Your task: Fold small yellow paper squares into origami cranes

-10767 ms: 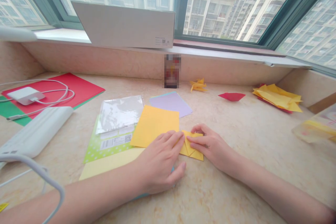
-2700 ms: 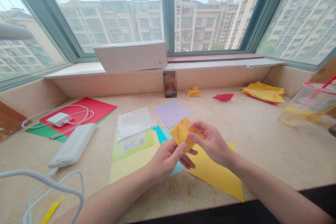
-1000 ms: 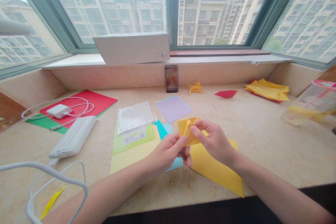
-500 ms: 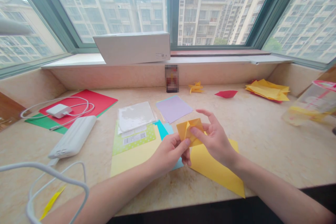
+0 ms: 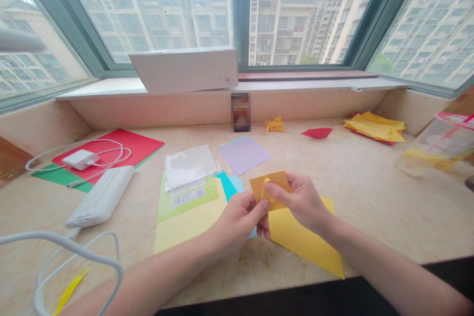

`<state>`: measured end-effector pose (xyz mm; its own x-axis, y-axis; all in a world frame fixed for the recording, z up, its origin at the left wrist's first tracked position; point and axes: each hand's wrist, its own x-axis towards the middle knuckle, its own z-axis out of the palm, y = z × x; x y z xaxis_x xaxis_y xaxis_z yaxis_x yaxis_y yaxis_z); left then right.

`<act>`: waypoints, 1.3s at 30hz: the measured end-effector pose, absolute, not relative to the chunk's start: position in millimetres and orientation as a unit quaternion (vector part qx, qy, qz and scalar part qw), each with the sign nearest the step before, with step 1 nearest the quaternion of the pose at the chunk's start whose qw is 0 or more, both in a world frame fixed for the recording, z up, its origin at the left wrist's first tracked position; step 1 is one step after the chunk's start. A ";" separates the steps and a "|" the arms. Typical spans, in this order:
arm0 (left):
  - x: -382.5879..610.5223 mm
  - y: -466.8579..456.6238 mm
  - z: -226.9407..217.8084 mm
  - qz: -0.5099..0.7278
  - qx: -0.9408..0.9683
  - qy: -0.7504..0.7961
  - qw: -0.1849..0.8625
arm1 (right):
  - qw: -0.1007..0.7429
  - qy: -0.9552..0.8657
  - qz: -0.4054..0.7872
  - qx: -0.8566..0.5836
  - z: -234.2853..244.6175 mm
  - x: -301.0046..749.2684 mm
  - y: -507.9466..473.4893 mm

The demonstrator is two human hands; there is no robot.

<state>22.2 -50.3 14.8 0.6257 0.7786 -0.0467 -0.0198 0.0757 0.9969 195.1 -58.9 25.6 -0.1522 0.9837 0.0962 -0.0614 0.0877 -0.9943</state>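
Both hands hold a small folded orange-yellow paper piece (image 5: pixel 269 183) just above the marble desk. My left hand (image 5: pixel 237 219) pinches its lower left edge with thumb and fingers. My right hand (image 5: pixel 301 202) grips it from the right, thumb pressed across its front, fingers curled behind. Under the hands lies a flat orange-yellow sheet (image 5: pixel 301 239) reaching toward the desk's front edge, with blue sheets (image 5: pixel 228 185) and a pale yellow sheet (image 5: pixel 185 224) to its left.
A lilac sheet (image 5: pixel 243 153), a clear packet (image 5: pixel 189 165) on green dotted paper, a white power bank (image 5: pixel 101 202), a charger (image 5: pixel 79 159) on red paper, folded paper pieces (image 5: pixel 320 133), a yellow pile (image 5: pixel 374 127), a plastic cup (image 5: pixel 435 150), a white box (image 5: pixel 185 69).
My right hand's fingers, spread half a second ago, have curled back round the folded piece. The piece has flattened and dropped slightly toward the desk.
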 end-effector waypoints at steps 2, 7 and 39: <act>20.8 -48.8 16.6 0.306 0.609 0.310 0.662 | 0.524 -0.559 0.485 -0.420 25.2 196.8 -57.1; 13.3 -42.5 19.5 0.309 0.670 0.370 0.565 | 0.564 -0.650 0.242 -0.448 25.8 204.7 -51.7; 22.2 -51.1 14.5 0.345 0.588 0.292 0.671 | 0.495 -0.552 0.523 -0.421 28.4 199.9 -50.4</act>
<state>22.2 -51.1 14.5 0.5923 0.8056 0.0139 -0.1202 0.0713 0.9902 199.9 -50.4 28.4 -0.1557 0.9820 0.1072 -0.0534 0.1000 -0.9936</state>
